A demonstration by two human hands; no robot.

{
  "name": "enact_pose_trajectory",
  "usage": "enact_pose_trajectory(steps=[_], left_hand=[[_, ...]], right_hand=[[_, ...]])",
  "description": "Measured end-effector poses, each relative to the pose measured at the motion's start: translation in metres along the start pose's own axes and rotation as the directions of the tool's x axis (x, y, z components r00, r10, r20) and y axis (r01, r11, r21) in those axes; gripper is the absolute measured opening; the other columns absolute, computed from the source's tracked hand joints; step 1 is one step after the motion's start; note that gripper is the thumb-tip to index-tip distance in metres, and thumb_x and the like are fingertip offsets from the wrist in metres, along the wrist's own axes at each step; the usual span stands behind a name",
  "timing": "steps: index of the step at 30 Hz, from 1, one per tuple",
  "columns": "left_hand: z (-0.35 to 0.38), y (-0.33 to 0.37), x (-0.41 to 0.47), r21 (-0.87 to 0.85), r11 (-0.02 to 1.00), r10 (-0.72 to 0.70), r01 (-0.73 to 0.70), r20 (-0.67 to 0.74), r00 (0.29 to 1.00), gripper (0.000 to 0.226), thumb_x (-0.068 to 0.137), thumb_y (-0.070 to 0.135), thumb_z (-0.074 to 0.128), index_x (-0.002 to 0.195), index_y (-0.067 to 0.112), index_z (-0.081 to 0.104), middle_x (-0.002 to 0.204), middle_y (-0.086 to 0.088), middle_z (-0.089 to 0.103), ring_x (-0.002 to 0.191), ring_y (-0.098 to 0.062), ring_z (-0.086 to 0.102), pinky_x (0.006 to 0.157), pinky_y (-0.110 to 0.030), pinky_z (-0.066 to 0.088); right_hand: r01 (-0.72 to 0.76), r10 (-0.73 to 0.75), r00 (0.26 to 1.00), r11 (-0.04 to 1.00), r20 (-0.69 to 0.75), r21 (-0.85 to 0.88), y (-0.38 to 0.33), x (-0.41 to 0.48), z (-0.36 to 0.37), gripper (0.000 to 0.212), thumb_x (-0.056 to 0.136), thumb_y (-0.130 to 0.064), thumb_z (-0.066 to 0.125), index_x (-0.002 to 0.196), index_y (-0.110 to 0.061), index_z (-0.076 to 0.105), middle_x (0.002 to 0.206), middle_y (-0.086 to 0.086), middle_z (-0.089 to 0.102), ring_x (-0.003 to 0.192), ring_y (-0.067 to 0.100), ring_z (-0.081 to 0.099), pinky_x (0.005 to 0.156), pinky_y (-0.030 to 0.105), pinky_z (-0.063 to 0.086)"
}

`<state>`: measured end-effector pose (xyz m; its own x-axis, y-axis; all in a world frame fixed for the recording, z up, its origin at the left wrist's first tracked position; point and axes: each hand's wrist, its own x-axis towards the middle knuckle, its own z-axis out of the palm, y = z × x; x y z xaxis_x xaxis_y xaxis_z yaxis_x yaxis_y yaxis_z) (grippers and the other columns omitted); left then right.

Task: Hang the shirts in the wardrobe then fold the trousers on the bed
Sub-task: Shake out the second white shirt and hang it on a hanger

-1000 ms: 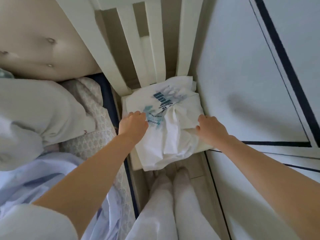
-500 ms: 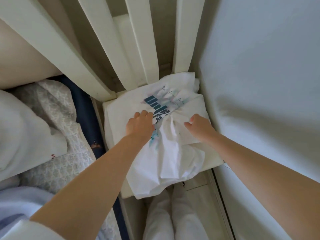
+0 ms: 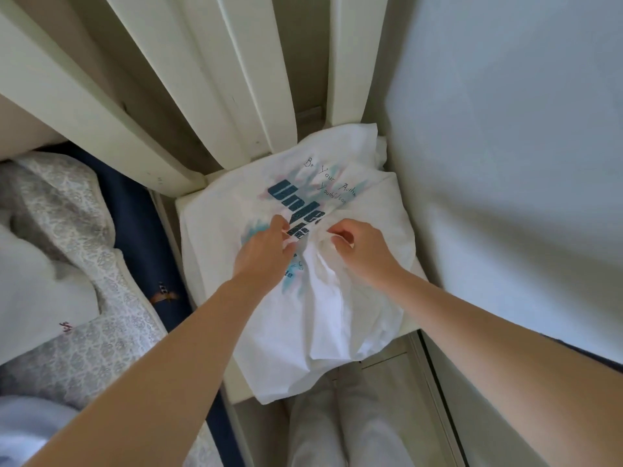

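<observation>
A white T-shirt [image 3: 367, 210] with dark blue lettering and pale blue-pink print lies crumpled on a white chair seat [image 3: 188, 210] between the bed and the wardrobe. Both hands meet at the middle of the shirt. My left hand [image 3: 266, 251] pinches a bunch of the cloth just below the lettering. My right hand [image 3: 360, 247] has its fingers curled into the gathered fold beside it. The shirt's lower part hangs over the seat's front edge.
The chair's white back slats [image 3: 236, 79] rise behind the shirt. A white wardrobe door [image 3: 505, 163] stands close on the right. On the left lies the bed with a patterned quilt [image 3: 84, 264], a navy sheet edge [image 3: 135, 210] and pale clothes [image 3: 27, 284]. My legs [image 3: 350, 423] stand below.
Both hands have moved from the shirt's left and right sides toward its middle, and now gather the cloth there. My head has come nearer to the chair.
</observation>
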<state>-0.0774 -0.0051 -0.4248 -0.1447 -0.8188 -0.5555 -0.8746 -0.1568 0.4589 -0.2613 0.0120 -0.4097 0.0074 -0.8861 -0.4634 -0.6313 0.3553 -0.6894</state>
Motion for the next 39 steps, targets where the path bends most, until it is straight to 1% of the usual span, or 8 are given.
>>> enact_pose_trajectory(steps=[6, 11, 14, 18, 24, 31, 36, 39], left_hand=[[0.009, 0.004, 0.018, 0.232, 0.973, -0.015, 0.018, -0.017, 1.000, 0.027, 0.098, 0.023, 0.051, 0.122, 0.017, 0.059, 0.115, -0.009, 0.063, 0.107, -0.032, 0.057, 0.087, -0.041, 0.049], [-0.008, 0.014, 0.023, -0.223, 0.956, -0.210, 0.191, -0.068, 0.975, 0.020, 0.103, 0.020, 0.042, 0.098, 0.016, 0.061, 0.088, -0.008, 0.063, 0.072, -0.025, 0.059, 0.060, -0.032, 0.049], [-0.021, 0.024, 0.009, -0.412, 0.900, -0.195, 0.144, -0.083, 0.977, 0.016, 0.101, 0.019, 0.045, 0.097, 0.016, 0.060, 0.087, -0.005, 0.063, 0.062, -0.016, 0.051, 0.048, -0.023, 0.038], [-0.023, 0.020, -0.027, -0.476, 0.877, -0.106, 0.069, -0.052, 0.993, 0.014, 0.100, 0.021, 0.051, 0.093, 0.017, 0.063, 0.078, -0.002, 0.064, 0.052, -0.010, 0.045, 0.042, -0.013, 0.033], [-0.014, -0.009, -0.061, -0.373, 0.925, -0.095, 0.068, -0.056, 0.994, 0.013, 0.097, 0.022, 0.056, 0.089, 0.020, 0.066, 0.070, 0.011, 0.062, 0.056, 0.002, 0.051, 0.046, -0.012, 0.034], [-0.004, -0.033, -0.069, -0.148, 0.969, -0.180, 0.199, 0.134, 0.975, 0.026, 0.097, 0.040, 0.053, 0.079, 0.025, 0.063, 0.053, 0.013, 0.051, 0.046, -0.006, 0.044, 0.042, -0.014, 0.030], [-0.004, -0.037, -0.062, -0.071, 0.973, -0.200, 0.220, 0.219, 0.955, 0.045, 0.101, 0.045, 0.043, 0.063, 0.020, 0.047, 0.056, 0.001, 0.043, 0.050, -0.016, 0.038, 0.047, -0.027, 0.029], [-0.012, -0.026, -0.056, -0.071, 0.976, -0.191, 0.207, 0.185, 0.964, 0.042, 0.101, 0.041, 0.042, 0.069, 0.016, 0.054, 0.065, -0.008, 0.054, 0.054, -0.020, 0.045, 0.050, -0.029, 0.036]], right_hand=[[-0.096, 0.097, 0.995, 0.979, 0.006, 0.181, -0.019, -0.030, -0.001, 0.013, 0.082, -0.005, 0.052, 0.081, -0.011, 0.064, 0.075, -0.002, 0.062, 0.070, 0.009, 0.052, 0.060, 0.014, 0.038], [-0.173, 0.170, 0.970, 0.985, 0.173, 0.002, 0.010, -0.038, -0.021, 0.029, 0.094, -0.015, 0.042, 0.073, 0.000, 0.057, 0.064, 0.003, 0.053, 0.058, 0.014, 0.044, 0.056, 0.026, 0.036], [-0.153, 0.170, 0.984, 0.960, 0.052, -0.234, 0.029, -0.025, -0.034, 0.045, 0.098, -0.031, 0.030, 0.081, -0.003, 0.061, 0.076, 0.009, 0.064, 0.071, 0.027, 0.058, 0.069, 0.035, 0.043], [-0.199, 0.171, 0.974, 0.960, -0.150, -0.197, 0.030, 0.010, -0.056, 0.032, 0.100, -0.026, 0.038, 0.092, 0.001, 0.055, 0.082, 0.010, 0.057, 0.083, 0.033, 0.056, 0.073, 0.037, 0.043], [-0.274, 0.263, 0.961, 0.939, -0.082, -0.208, 0.022, 0.066, -0.055, 0.053, 0.100, -0.037, 0.044, 0.137, 0.000, 0.041, 0.134, 0.018, 0.051, 0.125, 0.036, 0.047, 0.098, 0.037, 0.040], [-0.480, 0.480, 0.877, 0.877, -0.003, 0.017, 0.019, 0.095, -0.040, 0.077, 0.094, -0.050, 0.051, 0.148, -0.002, 0.025, 0.147, 0.013, 0.041, 0.132, 0.032, 0.043, 0.103, 0.035, 0.037], [-0.440, 0.456, 0.888, 0.880, -0.056, 0.177, 0.014, 0.095, -0.037, 0.025, 0.093, -0.032, 0.059, 0.109, -0.013, 0.059, 0.106, 0.006, 0.059, 0.105, 0.026, 0.055, 0.088, 0.032, 0.042], [-0.279, 0.301, 0.935, 0.951, -0.190, 0.133, 0.004, 0.087, -0.036, 0.039, 0.089, -0.026, 0.062, 0.066, -0.020, 0.031, 0.068, -0.003, 0.035, 0.065, 0.016, 0.039, 0.066, 0.028, 0.031]])
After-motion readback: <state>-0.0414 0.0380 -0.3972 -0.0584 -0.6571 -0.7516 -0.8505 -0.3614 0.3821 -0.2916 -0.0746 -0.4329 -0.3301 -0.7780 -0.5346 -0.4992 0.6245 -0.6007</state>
